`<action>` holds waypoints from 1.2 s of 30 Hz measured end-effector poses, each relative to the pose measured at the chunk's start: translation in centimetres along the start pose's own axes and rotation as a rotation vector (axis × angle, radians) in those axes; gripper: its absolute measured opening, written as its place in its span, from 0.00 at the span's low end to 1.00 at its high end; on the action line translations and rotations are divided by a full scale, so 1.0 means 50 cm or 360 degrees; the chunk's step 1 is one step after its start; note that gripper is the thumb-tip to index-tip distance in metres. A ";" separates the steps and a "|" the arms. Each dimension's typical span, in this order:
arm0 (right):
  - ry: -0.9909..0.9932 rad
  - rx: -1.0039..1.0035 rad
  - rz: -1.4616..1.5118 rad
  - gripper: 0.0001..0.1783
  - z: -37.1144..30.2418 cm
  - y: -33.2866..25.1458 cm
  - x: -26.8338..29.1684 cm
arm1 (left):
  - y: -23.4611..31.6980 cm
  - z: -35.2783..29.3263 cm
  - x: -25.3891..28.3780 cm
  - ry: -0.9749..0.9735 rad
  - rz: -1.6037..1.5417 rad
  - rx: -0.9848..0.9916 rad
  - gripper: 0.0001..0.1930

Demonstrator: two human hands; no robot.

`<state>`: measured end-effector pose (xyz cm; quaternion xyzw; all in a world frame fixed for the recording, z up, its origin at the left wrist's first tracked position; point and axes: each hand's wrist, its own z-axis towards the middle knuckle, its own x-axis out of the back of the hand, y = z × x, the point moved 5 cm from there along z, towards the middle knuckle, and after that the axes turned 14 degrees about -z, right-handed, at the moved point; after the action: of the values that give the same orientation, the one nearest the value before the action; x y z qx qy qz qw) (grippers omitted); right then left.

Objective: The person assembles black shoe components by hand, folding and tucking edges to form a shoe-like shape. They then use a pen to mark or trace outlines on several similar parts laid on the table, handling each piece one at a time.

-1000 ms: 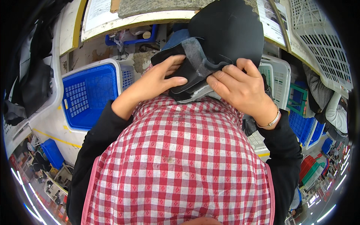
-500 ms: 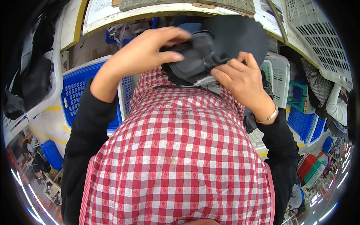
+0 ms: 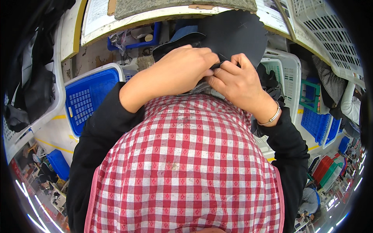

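Bench (image 3: pixel 155 18) up top, and on the wearer's side of it here's the black sheet (image 3: pixel 237 35), light and supple by its looks, best held at its near edge, where the right hand (image 3: pixel 235 79) pinches and the left hand (image 3: pixel 178 68) curls close, its grip too hidden to tell.

The black sheet (image 3: pixel 237 35) looks like smooth, matt leather. The apron (image 3: pixel 186 163) is dull woven cloth, the left sleeve (image 3: pixel 97 128) matt cloth, the bracelet (image 3: pixel 271 117) shiny metal. The blue basket (image 3: pixel 97 83) is smooth, faintly glossy plastic; the grey slab (image 3: pixel 182 7) looks rough and grainy.
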<state>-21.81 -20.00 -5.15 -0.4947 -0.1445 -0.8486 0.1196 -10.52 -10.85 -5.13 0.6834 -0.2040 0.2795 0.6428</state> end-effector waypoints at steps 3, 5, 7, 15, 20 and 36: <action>-0.0069 -0.0019 0.0051 0.04 -0.006 0.001 -0.008 | -0.043 -0.015 -0.018 0.0101 -0.0334 0.0017 0.08; -0.0110 -0.0006 0.0123 0.04 -0.013 -0.001 -0.016 | -0.103 -0.028 -0.037 0.0117 -0.1023 0.0131 0.03; -0.0239 0.0000 0.0262 0.05 -0.022 -0.006 -0.033 | -0.173 -0.063 -0.078 0.0100 -0.1696 0.0594 0.02; -0.0137 -0.0248 0.0398 0.11 -0.037 0.014 -0.037 | -0.193 -0.120 -0.031 -0.0281 -0.1617 0.0795 0.15; -0.0284 -0.0102 0.0191 0.05 -0.004 -0.014 -0.028 | -0.086 -0.047 0.035 -0.0006 -0.0061 0.0120 0.22; -0.0717 -0.1651 0.2245 0.11 -0.128 0.067 -0.138 | -0.154 -0.016 -0.072 -0.0037 -0.1448 0.0600 0.08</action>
<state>-22.50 -25.02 -13.76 -0.6146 0.5731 -0.4199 0.3428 -8.47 -9.67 -13.32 0.8107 0.1623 -0.0051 0.5625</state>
